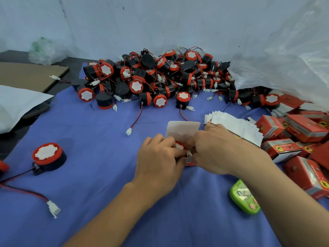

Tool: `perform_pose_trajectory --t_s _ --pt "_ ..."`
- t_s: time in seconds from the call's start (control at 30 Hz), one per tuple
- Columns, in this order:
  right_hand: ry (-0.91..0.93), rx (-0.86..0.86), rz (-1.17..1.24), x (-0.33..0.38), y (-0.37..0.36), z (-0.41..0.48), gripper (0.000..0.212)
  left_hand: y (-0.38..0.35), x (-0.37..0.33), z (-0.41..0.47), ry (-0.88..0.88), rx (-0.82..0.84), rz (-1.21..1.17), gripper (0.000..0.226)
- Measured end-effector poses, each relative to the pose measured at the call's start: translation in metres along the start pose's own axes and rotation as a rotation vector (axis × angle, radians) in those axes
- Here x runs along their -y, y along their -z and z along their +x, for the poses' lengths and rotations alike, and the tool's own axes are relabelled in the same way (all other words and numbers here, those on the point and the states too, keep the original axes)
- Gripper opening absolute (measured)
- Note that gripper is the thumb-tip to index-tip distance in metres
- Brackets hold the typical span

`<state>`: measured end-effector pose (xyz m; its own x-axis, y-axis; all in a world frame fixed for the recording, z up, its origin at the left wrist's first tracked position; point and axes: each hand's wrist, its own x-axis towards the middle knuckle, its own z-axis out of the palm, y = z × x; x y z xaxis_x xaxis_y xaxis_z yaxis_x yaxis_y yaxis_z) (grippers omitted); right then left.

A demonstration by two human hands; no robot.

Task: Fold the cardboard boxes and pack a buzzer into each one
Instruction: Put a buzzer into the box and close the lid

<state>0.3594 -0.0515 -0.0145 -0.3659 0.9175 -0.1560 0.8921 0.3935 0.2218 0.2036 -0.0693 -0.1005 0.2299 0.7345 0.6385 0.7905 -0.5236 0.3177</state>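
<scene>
A small red cardboard box (pixel 183 130) stands open in the middle of the blue cloth, its white lid flap raised at the back. A red-and-white buzzer (pixel 180 145) sits in the box mouth, mostly hidden by fingers. My left hand (pixel 158 161) grips the box's left side, fingers curled at the buzzer. My right hand (pixel 219 150) holds the right side, fingertips at the opening. A big pile of loose buzzers (pixel 160 77) lies behind. Flat unfolded boxes (pixel 235 125) are stacked right of my hands.
Several closed red boxes (pixel 299 139) are heaped at the right under a clear plastic bag (pixel 284 59). A single buzzer (pixel 49 157) with its wire lies at the left. A green timer (pixel 244 196) lies by my right forearm. Brown cardboard (pixel 26 75) sits at far left.
</scene>
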Motion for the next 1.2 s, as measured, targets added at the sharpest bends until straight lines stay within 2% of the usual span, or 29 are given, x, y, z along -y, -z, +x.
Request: perform_pose_trajectory --t_s 0.07,0.17,0.27,0.37,0.4,0.47,0.57,0.73,0.83,0.87,0.9,0.97,1.0,1.07,1.13,1.2 --pt "0.024 0.014 0.008 -0.004 0.001 0.001 0.027 0.0 0.0 0.0 0.001 -0.005 -0.007 0.009" --pt "0.037 -0.088 0.061 -0.006 -0.004 0.002 0.026 0.0 0.0 0.0 0.003 0.002 0.002 0.009" --pt "0.02 -0.18 0.285 -0.01 -0.016 0.002 0.015 0.001 0.0 0.001 0.001 -0.001 0.016 0.011" --pt "0.019 -0.284 0.44 -0.011 -0.026 -0.002 0.018 0.002 -0.001 0.002 -0.011 -0.005 0.03 0.012" --pt "0.027 -0.348 0.424 -0.01 -0.029 -0.004 0.02 0.002 -0.001 0.002 -0.014 -0.005 0.034 0.011" --pt "0.009 -0.408 0.233 -0.001 -0.037 -0.008 0.03 0.002 -0.001 0.002 -0.022 -0.006 0.036 0.007" --pt "-0.047 -0.298 -0.025 0.015 -0.046 -0.015 0.045 0.0 0.0 0.002 -0.023 -0.005 0.027 0.006" --pt "-0.035 -0.184 -0.153 0.022 -0.046 -0.011 0.045 -0.003 0.002 0.001 -0.022 -0.018 -0.014 0.007" --pt "0.031 -0.225 -0.144 0.019 -0.05 -0.015 0.047 -0.001 0.004 0.001 0.002 0.0 -0.024 0.008" --pt "0.051 -0.266 -0.019 0.017 -0.054 -0.017 0.045 -0.001 0.004 0.001 0.007 -0.001 -0.019 0.009" --pt "0.057 -0.345 0.212 0.015 -0.058 -0.02 0.042 0.0 0.004 0.001 0.006 -0.003 -0.009 0.009" --pt "-0.107 -0.591 0.829 0.01 -0.063 -0.03 0.048 0.0 0.003 0.001 0.003 0.008 0.005 0.011" --pt "-0.214 -0.728 1.063 0.007 -0.066 -0.034 0.053 0.0 0.004 0.001 0.002 0.005 0.003 0.012" --pt "-0.339 -0.877 1.229 0.002 -0.07 -0.039 0.055 0.0 0.004 0.002 0.005 -0.01 -0.011 0.013" --pt "-0.406 -0.826 1.248 0.001 -0.071 -0.032 0.05 -0.002 0.003 0.002 -0.012 -0.022 -0.011 0.009" --pt "-0.417 -0.637 1.376 0.004 -0.073 -0.018 0.041 -0.002 0.005 0.001 -0.024 -0.032 -0.021 0.011"
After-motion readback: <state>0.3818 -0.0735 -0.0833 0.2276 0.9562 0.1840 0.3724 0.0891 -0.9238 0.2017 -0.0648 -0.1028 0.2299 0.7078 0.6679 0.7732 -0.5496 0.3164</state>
